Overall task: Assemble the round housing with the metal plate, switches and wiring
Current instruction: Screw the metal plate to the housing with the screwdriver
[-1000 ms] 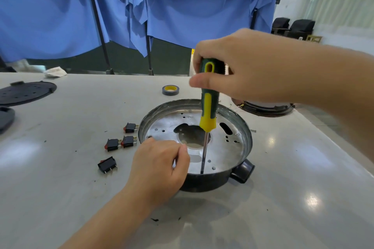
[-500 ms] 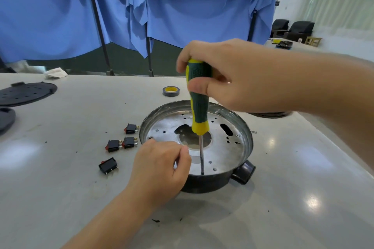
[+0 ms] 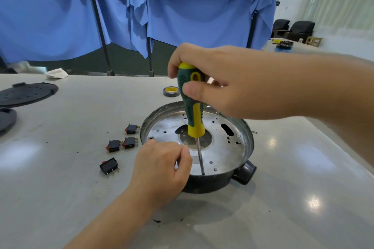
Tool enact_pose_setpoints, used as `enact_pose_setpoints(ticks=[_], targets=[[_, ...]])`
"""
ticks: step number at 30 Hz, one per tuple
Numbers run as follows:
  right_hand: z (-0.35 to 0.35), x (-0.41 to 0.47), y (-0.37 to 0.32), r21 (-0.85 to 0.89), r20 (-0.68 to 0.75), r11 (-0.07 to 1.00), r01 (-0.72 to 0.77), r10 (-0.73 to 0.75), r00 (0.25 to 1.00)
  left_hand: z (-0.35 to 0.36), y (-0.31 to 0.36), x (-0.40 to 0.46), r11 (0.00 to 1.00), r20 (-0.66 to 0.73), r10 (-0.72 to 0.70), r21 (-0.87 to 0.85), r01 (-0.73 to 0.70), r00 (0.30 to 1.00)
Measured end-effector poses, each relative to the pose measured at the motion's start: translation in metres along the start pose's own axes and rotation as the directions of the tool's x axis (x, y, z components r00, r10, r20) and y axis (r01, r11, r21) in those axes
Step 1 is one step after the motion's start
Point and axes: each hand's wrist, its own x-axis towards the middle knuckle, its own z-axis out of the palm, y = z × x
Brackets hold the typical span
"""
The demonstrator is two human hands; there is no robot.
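Near the table's front edge: round black housing (image 3: pixel 206 185) with the perforated shiny metal plate (image 3: pixel 222 147) sitting inside it
Right hand (image 3: pixel 226 83): fingers wrapped round the green and yellow screwdriver (image 3: pixel 193 115) handle
Screwdriver: nearly upright, tip down on the plate's near rim
Left hand (image 3: pixel 159 170): curled on the housing's near-left rim; can't tell what it pinches
Left of housing: four small black rocker switches (image 3: pixel 121 144) on the grey table (image 3: pixel 70 188)

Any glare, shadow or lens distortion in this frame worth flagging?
Head view: bright glare patches on the table, a soft shadow in front of the housing, wide-angle bending of the poles toward the edges, and the far chairs look soft; the screwdriver is sharp.
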Motion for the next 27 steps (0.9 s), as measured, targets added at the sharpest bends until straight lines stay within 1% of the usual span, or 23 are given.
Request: enact_pose_setpoints(ticks=[2, 5, 9, 10, 11, 12, 13, 14, 15, 16, 18, 21, 25, 27], targets=[[-0.002, 0.001, 0.002, -0.143, -0.049, 0.989, 0.019, -0.026, 0.998, 0.0, 0.0, 0.0, 1.0, -0.001, -0.006, -0.007, 0.006, 1.0], [-0.003, 0.005, 0.003, -0.407, -0.155, 0.911, -0.063, -0.001, 0.988, 0.0, -0.001, -0.001, 1.0, -0.01, -0.005, -0.011, 0.005, 1.0], [0.001, 0.009, 0.007, -0.562, -0.24, 0.815, -0.138, -0.001, 0.971, 0.0, 0.0, -0.001, 1.0, -0.007, -0.017, -0.018, 0.017, 1.0], [0.002, 0.01, 0.009, -0.572, -0.24, 0.808, -0.138, -0.004, 0.971, 0.0, 0.0, -0.001, 1.0, -0.007, -0.021, -0.018, 0.021, 1.0], [0.003, 0.01, 0.011, -0.544, -0.223, 0.829, -0.125, 0.0, 0.975, 0.0, 0.0, -0.001, 1.0, -0.007, -0.022, -0.02, 0.022, 1.0], [0.003, 0.01, 0.013, -0.461, -0.185, 0.88, -0.114, 0.031, 0.982, 0.0, 0.0, -0.001, 1.0, -0.007, -0.022, -0.022, 0.022, 1.0], [0.002, 0.01, 0.014, -0.333, -0.138, 0.937, -0.11, 0.067, 0.988, 0.0, 0.0, -0.001, 1.0, -0.005, -0.021, -0.021, 0.021, 1.0], [0.001, 0.009, 0.015, -0.211, -0.086, 0.97, -0.12, 0.104, 0.991, -0.001, -0.001, -0.001, 1.0, -0.003, -0.019, -0.021, 0.019, 1.0], [-0.001, 0.008, 0.016, -0.125, -0.049, 0.983, -0.135, 0.13, 0.99, -0.001, -0.001, -0.001, 1.0, -0.004, -0.015, -0.022, 0.015, 1.0], [-0.003, 0.007, 0.017, -0.086, -0.033, 0.985, -0.15, 0.148, 0.988, -0.001, -0.001, -0.001, 1.0, -0.005, -0.013, -0.025, 0.012, 1.0], [-0.004, 0.006, 0.019, -0.106, -0.033, 0.981, -0.162, 0.159, 0.987, -0.001, -0.001, -0.002, 1.0, -0.009, -0.013, -0.028, 0.013, 1.0], [-0.001, 0.006, 0.021, -0.235, -0.116, 0.957, -0.169, 0.145, 0.983, 0.0, 0.0, -0.001, 0.999, -0.005, -0.023, -0.025, 0.023, 1.0], [0.004, 0.007, 0.023, -0.47, -0.273, 0.855, -0.221, 0.097, 0.957, 0.0, 0.001, 0.0, 1.0, -0.01, -0.02, -0.024, 0.02, 1.0], [0.006, 0.008, 0.024, -0.514, -0.345, 0.809, -0.284, 0.108, 0.932, 0.0, 0.0, -0.001, 1.0, -0.009, -0.018, -0.026, 0.018, 1.0]])
